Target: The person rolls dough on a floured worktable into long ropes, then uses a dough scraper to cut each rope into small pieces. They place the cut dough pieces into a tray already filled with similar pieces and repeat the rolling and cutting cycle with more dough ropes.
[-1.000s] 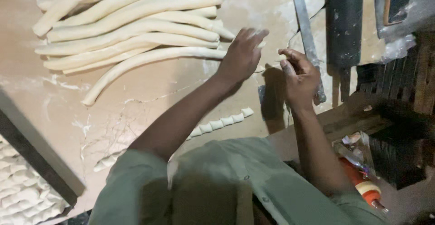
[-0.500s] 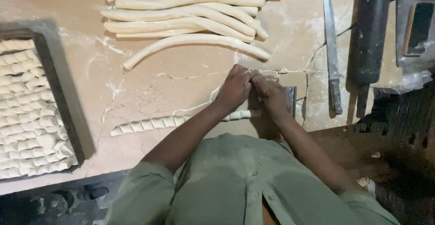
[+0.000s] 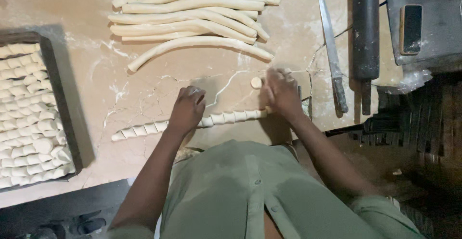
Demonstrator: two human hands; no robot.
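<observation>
- The cut rope (image 3: 192, 123) of dough lies on the floured counter (image 3: 96, 8), just in front of the person's body; it is sliced into many short slanted pieces that sit in a row, touching each other.
- The left hand (image 3: 186, 110) rests on the middle of the cut rope, fingers curled down over the pieces; it presses more than it grips.
- The right hand (image 3: 281, 94) is at the right end of the cut rope, fingers bent and close together. It is blurred, so I cannot tell if it holds something.
- One small round piece (image 3: 256, 82) lies just left of the right hand, a little beyond the cut rope.
- Beyond the cut rope, well apart, lies a pile of long uncut ropes (image 3: 192, 13).
- Left of the cut rope stands a dark tray (image 3: 57, 94) filled with small pieces in rows.
- Right of the cut rope lie a long knife (image 3: 331, 51) and a dark rolling pin (image 3: 365, 37), side by side.
</observation>
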